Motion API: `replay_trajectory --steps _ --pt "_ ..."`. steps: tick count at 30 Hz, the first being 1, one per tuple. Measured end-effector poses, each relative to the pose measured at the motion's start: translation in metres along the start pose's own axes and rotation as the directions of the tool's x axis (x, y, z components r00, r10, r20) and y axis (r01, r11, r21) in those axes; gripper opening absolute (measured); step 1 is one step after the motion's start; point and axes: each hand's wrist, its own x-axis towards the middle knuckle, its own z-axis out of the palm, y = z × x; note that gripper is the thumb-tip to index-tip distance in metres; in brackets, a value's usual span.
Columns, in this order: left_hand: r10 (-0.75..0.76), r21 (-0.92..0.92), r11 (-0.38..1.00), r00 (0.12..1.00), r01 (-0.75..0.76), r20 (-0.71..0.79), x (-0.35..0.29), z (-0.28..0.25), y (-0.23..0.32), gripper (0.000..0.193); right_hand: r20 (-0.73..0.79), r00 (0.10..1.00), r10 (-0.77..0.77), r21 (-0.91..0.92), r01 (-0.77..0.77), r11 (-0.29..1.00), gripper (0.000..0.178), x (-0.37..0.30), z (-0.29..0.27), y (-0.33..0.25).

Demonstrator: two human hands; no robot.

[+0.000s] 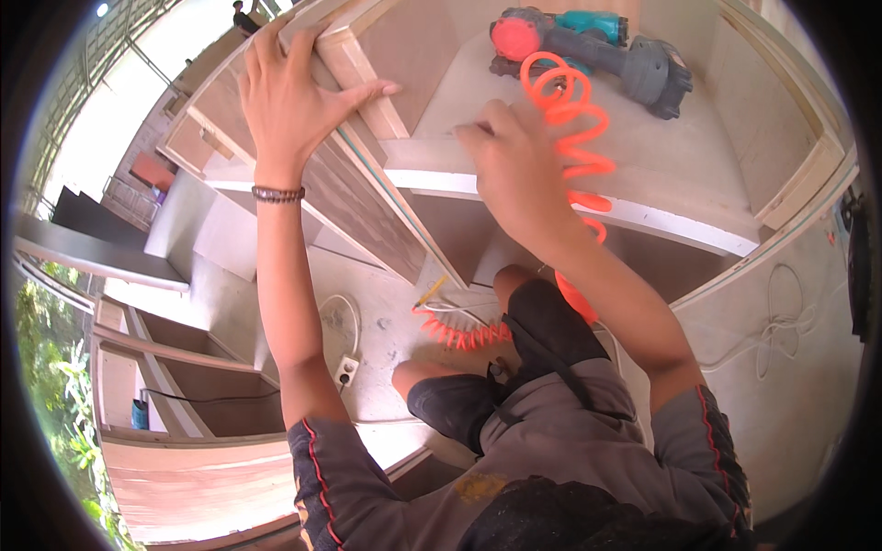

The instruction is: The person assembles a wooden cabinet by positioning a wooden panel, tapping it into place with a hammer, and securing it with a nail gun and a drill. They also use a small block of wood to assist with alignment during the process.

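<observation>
My left hand grips the top edge of an upright wooden panel, its fingers spread over the wood and its thumb stretched along a batten. A dark beaded bracelet circles that wrist. My right hand hovers above the cabinet's pale shelf, fingers curled together and slightly blurred; anything small inside them is hidden. Behind its wrist runs a coiled orange air hose. Farther back on the shelf lie a dark grey power tool with a red round end and a teal tool, partly covered.
My legs are bent below the cabinet, beside more orange coil on the floor. A white power socket lies at the left near an open wooden cabinet. White cable is looped on the right-hand floor. A person stands far off.
</observation>
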Motion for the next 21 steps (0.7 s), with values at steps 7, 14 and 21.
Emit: replay_trajectory --steps 7,14,21 --pt "-0.096 -0.177 0.979 0.995 0.1 0.032 0.004 -0.003 0.006 0.096 0.065 0.998 -0.005 0.305 -0.015 0.952 0.009 0.025 0.001 -0.003" --pt "-0.069 -0.218 0.975 0.994 0.051 -0.079 -0.006 0.008 -0.005 0.097 0.068 0.995 -0.069 0.25 0.05 0.967 0.01 0.045 0.042 -0.007" --pt "-0.073 -0.245 0.97 0.966 0.01 -0.25 -0.015 0.032 -0.008 0.088 0.073 0.992 -0.106 0.119 0.096 0.988 0.009 0.039 0.054 -0.004"
